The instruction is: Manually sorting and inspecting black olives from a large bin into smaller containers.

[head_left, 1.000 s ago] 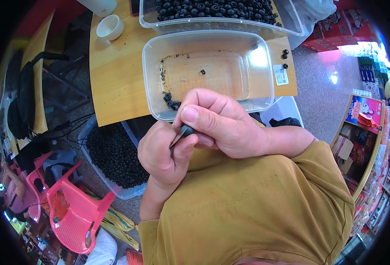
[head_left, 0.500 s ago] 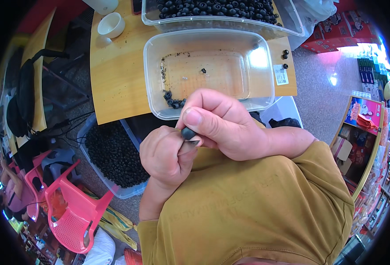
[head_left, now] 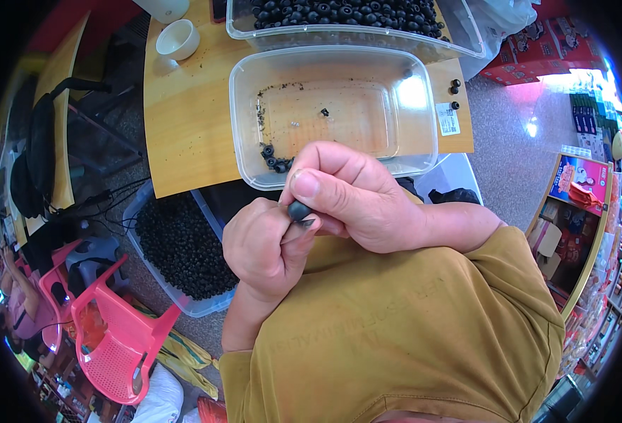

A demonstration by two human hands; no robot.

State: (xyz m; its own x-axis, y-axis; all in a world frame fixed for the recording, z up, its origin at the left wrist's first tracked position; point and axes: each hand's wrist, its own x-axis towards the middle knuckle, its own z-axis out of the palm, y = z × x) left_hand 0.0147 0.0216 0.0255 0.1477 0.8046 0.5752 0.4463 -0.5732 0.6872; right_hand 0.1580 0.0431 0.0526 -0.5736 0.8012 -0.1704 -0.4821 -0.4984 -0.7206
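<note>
A small round black piece [head_left: 299, 211], smooth and bead-like, sits where my two hands meet in front of my chest. My left hand [head_left: 260, 243] is closed, its thumb and fingers pressed against the piece from below. From above, my right hand [head_left: 353, 197] pinches it between thumb and forefinger. The exact split of the grip between the hands is partly hidden. Just beyond my hands stands a clear plastic box [head_left: 423, 158] with a few black ring-shaped pieces [head_left: 268, 151] in its near left corner and dark crumbs over its bottom.
A second clear box [head_left: 473, 42] full of black pieces stands farther back. Down at the left, another tub [head_left: 136, 240] holds many more. A white cup [head_left: 177, 40] is on the wooden table [head_left: 184, 141]. Pink chairs [head_left: 117, 345] stand at the lower left, near another person [head_left: 25, 296].
My hands have shifted very slightly, and the black piece has tipped a little between the fingers. In the background at the left, the other person's arm has moved.
</note>
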